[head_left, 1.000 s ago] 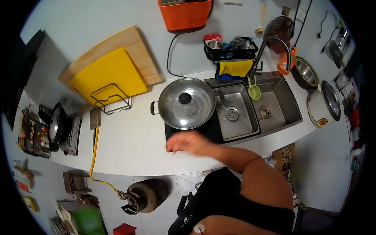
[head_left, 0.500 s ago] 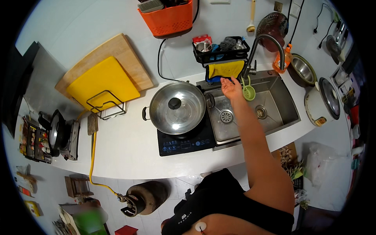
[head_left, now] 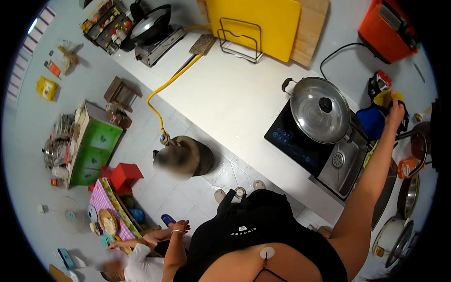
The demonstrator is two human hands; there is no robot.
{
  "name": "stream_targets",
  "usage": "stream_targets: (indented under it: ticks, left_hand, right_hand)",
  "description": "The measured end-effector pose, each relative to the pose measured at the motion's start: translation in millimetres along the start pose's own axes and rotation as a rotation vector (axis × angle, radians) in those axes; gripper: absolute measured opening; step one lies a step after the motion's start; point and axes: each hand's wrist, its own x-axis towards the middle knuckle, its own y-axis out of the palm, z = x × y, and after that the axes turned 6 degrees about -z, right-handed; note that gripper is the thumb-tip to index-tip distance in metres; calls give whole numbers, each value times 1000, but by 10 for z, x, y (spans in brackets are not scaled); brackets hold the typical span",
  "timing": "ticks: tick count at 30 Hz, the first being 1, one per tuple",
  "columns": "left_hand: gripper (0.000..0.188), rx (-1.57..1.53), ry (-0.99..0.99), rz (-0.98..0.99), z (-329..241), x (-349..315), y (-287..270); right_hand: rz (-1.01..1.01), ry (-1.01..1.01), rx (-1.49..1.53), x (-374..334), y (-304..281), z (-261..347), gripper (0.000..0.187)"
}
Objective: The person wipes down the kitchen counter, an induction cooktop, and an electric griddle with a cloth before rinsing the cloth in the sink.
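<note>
My right hand (head_left: 395, 115) reaches out over the sink's far side. Its fingers are closed on a yellow and blue cloth (head_left: 372, 121), whose blue part hangs down next to the hand. Low in the picture, beside my body, my left hand (head_left: 181, 227) has loosely curled fingers and a bracelet at the wrist; nothing shows in it. A lidded steel pan (head_left: 312, 115) sits on the black induction cooker (head_left: 292, 141). Just right of the cooker is the steel sink (head_left: 348, 176), partly covered by my right forearm. A light green strainer or scoop (head_left: 369, 155) shows beside that arm.
Yellow and wooden cutting boards (head_left: 256, 23) lean on the wall behind a wire rack (head_left: 240, 41). A gas cylinder (head_left: 195, 155) with a yellow hose stands on the floor. Another person in a white shirt (head_left: 143, 265) sits at the lower left, near a table with a checked cloth (head_left: 105, 199).
The view has swung left, bringing in the floor, the other person and my left hand. My right hand, open near the hanging cloth before, has taken hold of it.
</note>
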Motion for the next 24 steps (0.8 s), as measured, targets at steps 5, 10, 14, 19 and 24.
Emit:
stream_targets:
  ticks: [5,10,14,19,24]
  left_hand:
    - [24,426,422,-123,954,-71,522]
    - [24,523,490,-109,1322,86,710]
    - [26,524,434,-52,1587,150,529]
    - [24,601,660,-179,1529,289,43]
    - [23,337,556,-174,1904,473,-299]
  right_hand:
    - [317,-372,-28,-719,830,474,37]
    - [394,400,741,-1652,1655,848,31]
    - [590,688,811,-2761,2236,523,33]
    - [883,855,112,-4086,1973,-351,37]
    - [891,-335,-748,-5107,1695,-704,52]
